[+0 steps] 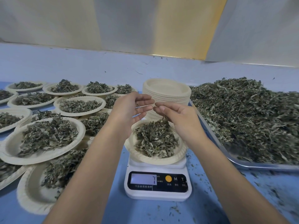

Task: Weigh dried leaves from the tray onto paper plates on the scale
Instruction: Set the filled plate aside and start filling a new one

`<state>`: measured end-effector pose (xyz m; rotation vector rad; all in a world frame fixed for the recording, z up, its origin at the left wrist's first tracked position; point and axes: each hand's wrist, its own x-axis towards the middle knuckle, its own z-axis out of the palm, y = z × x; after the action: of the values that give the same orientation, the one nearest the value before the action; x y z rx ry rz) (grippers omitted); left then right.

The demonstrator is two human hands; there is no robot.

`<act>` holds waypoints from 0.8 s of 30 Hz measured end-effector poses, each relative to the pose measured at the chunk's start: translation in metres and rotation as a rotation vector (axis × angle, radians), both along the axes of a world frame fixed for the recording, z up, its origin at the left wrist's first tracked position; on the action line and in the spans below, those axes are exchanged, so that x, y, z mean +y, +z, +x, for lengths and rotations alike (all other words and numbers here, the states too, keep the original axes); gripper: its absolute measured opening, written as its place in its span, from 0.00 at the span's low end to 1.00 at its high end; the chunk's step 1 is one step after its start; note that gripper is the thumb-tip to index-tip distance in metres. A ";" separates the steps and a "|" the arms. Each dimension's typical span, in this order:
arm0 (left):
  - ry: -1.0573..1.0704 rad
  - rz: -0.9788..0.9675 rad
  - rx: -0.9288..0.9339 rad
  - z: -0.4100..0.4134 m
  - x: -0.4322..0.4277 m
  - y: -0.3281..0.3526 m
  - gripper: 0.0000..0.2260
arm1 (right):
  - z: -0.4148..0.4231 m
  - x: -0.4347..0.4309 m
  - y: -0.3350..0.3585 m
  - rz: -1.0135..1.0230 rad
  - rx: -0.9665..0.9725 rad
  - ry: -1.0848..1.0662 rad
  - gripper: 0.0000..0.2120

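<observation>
A white digital scale [157,185] stands on the blue table, and its display shows 7. On it sits a paper plate [137,152] with a heap of dried leaves [156,139]. Both hands hover just above this plate, fingertips almost meeting. My left hand [131,109] has relaxed, nearly straight fingers and holds nothing. My right hand [175,116] has its fingers curled down round a small tuft of leaves that touches the top of the heap. At the right, the metal tray [252,165] is piled with loose dried leaves [246,113].
A tall stack of empty paper plates [166,92] stands behind the scale, just beyond my fingertips. Several filled plates [47,138] overlap across the table's left half. Leaf crumbs [267,189] litter the blue table in front of the tray. A pale wall rises behind.
</observation>
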<state>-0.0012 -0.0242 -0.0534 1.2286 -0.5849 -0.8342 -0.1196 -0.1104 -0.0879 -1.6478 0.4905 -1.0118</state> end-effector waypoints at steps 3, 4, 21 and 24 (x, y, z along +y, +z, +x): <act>-0.003 0.000 0.004 0.001 0.000 0.000 0.12 | 0.000 0.001 0.002 0.086 -0.061 -0.023 0.07; -0.004 -0.002 0.002 0.001 0.000 0.000 0.12 | -0.001 0.000 0.002 0.123 -0.080 -0.033 0.07; -0.190 -0.054 0.008 -0.070 -0.044 0.013 0.12 | -0.042 -0.045 0.008 0.997 -0.676 -0.251 0.13; -0.224 -0.038 0.011 -0.085 -0.056 0.013 0.12 | -0.057 -0.059 -0.001 0.972 -0.730 -0.511 0.15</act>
<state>-0.0860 -0.0806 -0.0399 1.1361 -0.7360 -1.0118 -0.1763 -0.1696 -0.0888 -0.2441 0.7460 -1.3476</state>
